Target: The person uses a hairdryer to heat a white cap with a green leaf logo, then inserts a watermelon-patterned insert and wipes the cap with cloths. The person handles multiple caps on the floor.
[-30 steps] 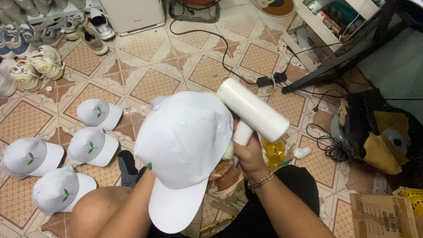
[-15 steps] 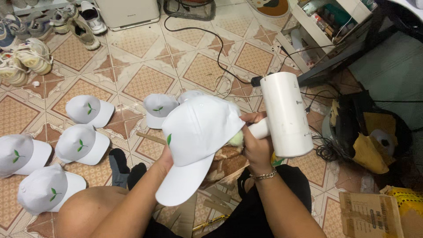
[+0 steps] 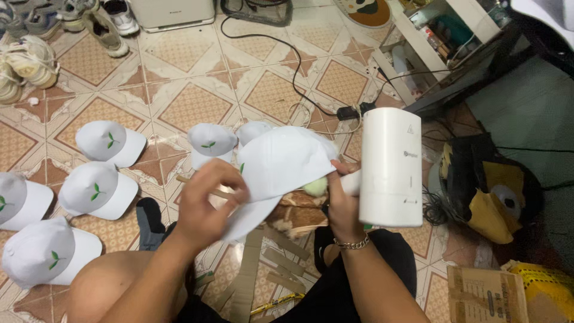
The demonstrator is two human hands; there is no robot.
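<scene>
My left hand (image 3: pixel 208 200) grips the brim side of a white cap (image 3: pixel 281 164) with a small green leaf emblem, held above my lap. My right hand (image 3: pixel 342 206) holds the handle of a white hair dryer (image 3: pixel 390 166), its barrel upright beside the cap. A pale green ball-like thing (image 3: pixel 315 188) shows just under the cap's edge, between the two hands. Part of the cap's underside is hidden by my left hand.
Several more white caps with leaf emblems lie on the tiled floor, at left (image 3: pixel 95 190) and behind the held cap (image 3: pixel 210 142). Shoes (image 3: pixel 24 66) sit at far left. A black cable (image 3: pixel 281 54), a shelf (image 3: pixel 442 36), a yellow-black bag (image 3: pixel 490 191) and a cardboard box (image 3: pixel 484 293) lie at right.
The cap has turned and dropped lower, my left hand now on top near its brim. The hair dryer swung from tilted to upright and shifted right.
</scene>
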